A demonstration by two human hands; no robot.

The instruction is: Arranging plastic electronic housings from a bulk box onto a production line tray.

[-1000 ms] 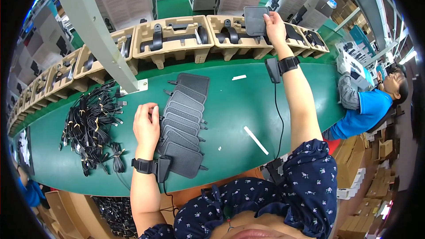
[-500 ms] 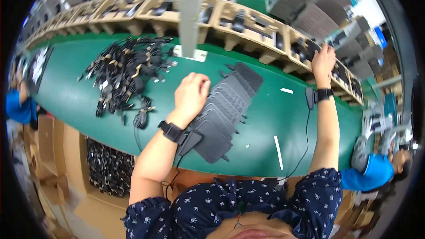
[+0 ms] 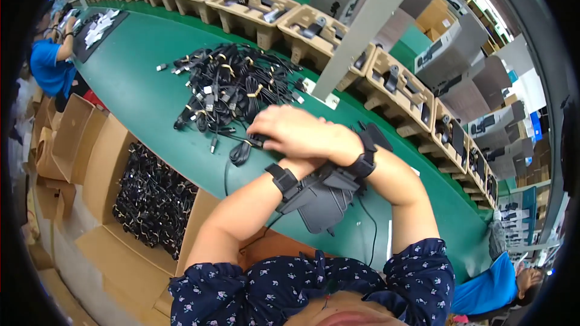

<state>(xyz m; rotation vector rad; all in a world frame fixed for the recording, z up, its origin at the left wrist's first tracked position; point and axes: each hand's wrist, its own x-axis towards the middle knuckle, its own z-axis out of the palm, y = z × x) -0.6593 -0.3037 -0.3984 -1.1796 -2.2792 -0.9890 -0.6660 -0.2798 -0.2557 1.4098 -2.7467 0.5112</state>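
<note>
My right hand (image 3: pixel 296 130) reaches leftward across my left one, at the near edge of a pile of black cables (image 3: pixel 226 78). Its fingers and thumb close on a small black cable bundle (image 3: pixel 240 153), partly hidden by the fingertips. Under my right wrist lies my left hand (image 3: pixel 307 166), its fingers almost wholly covered. Both wrists wear black straps with box-shaped units. Beneath my forearms is a row of overlapping dark grey flat panels (image 3: pixel 325 210), with short tabs along the edges; my arms hide its middle.
Brown moulded trays (image 3: pixel 399 81) with black parts line the table's far side. A grey metal post (image 3: pixel 362 30) rises from the green table (image 3: pixel 145 99). An open carton (image 3: pixel 99 157) with more cables stands at lower left. People in blue sit at left and right.
My right hand has come from the trays at right to the cables, crossing over my left hand. The view has shifted, and that tray row now appears farther left and higher.
</note>
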